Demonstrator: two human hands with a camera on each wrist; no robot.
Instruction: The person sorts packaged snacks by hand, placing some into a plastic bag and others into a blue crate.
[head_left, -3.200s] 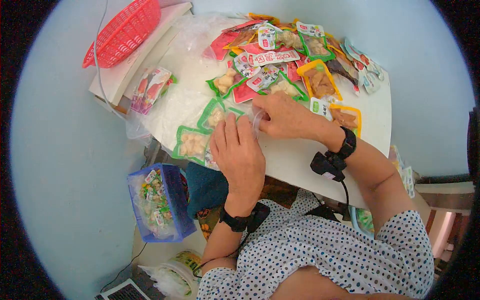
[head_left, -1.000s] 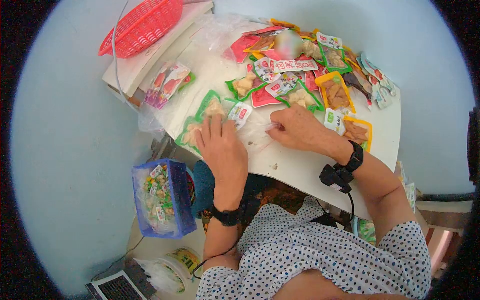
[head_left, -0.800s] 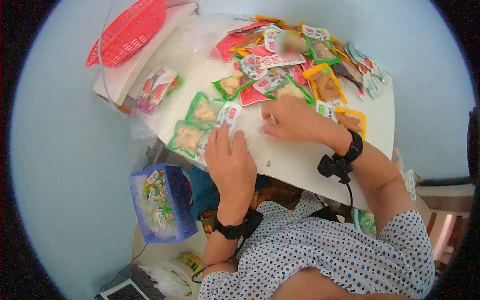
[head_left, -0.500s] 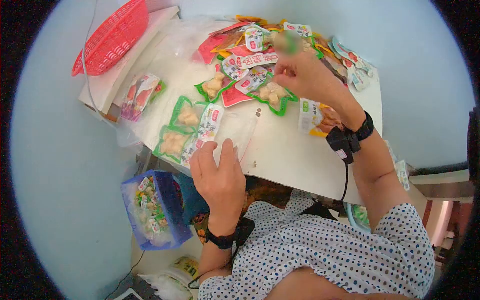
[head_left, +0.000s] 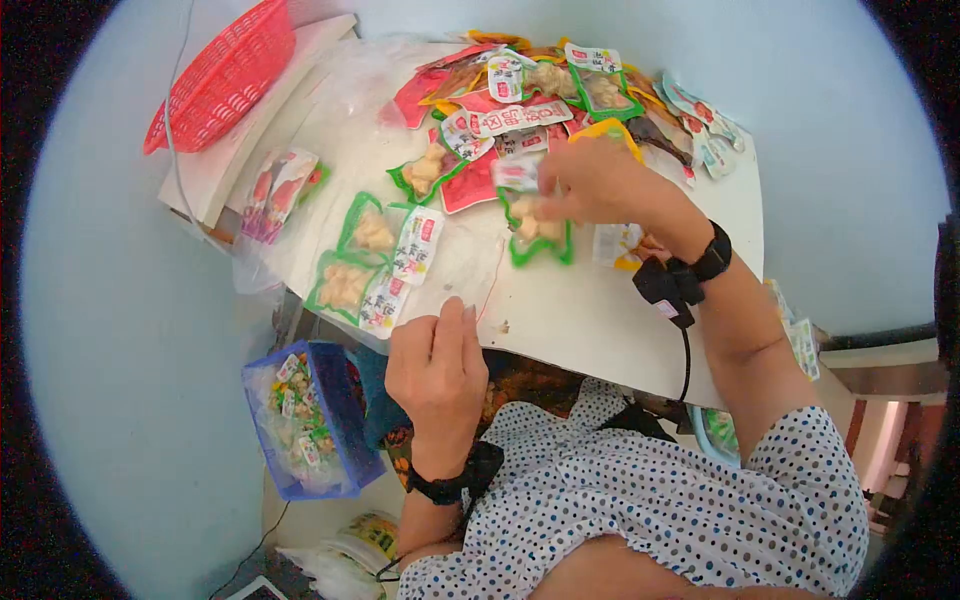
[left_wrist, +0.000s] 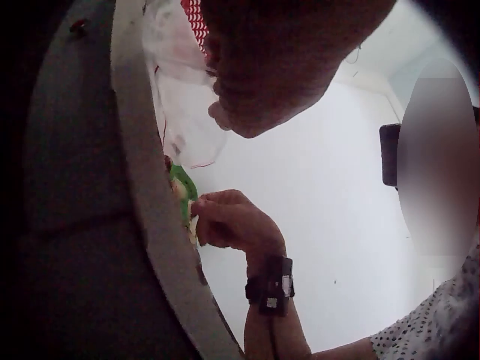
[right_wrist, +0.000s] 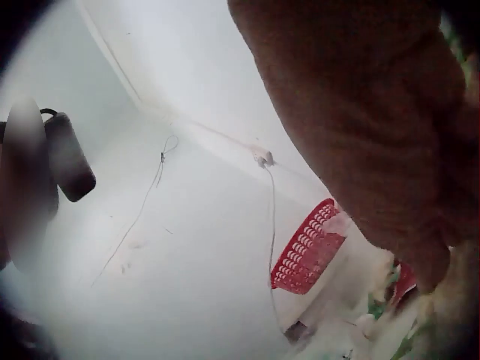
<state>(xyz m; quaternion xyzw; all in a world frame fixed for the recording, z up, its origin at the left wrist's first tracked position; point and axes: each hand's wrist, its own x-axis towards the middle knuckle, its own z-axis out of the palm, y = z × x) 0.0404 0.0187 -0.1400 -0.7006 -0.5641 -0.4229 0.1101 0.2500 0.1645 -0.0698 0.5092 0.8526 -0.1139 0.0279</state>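
Observation:
My right hand (head_left: 605,180) pinches a green-edged clear food packet (head_left: 538,240) with pale chunks in it and a white label. It hangs close over the white table, at the front of the pile. Lower and to the left, my left hand (head_left: 437,365) pinches the near edge of a clear plastic bag (head_left: 465,262) with a thin red line along its side. In the left wrist view, this bag (left_wrist: 176,112) stands up beside my fingertips. Two more green-edged packets (head_left: 372,232) lie side by side just left of the bag.
A pile of red, yellow and green food packets (head_left: 525,118) covers the back of the table (head_left: 600,320). Purple packets (head_left: 283,192) lie at the left, below a red basket (head_left: 225,75). A blue crate (head_left: 355,440) of small packets stands below the left edge.
My right hand has left the plastic bag, reached to the pile and drawn a green-edged packet toward the front. My left hand has slid back from the packets to the bag's near edge.

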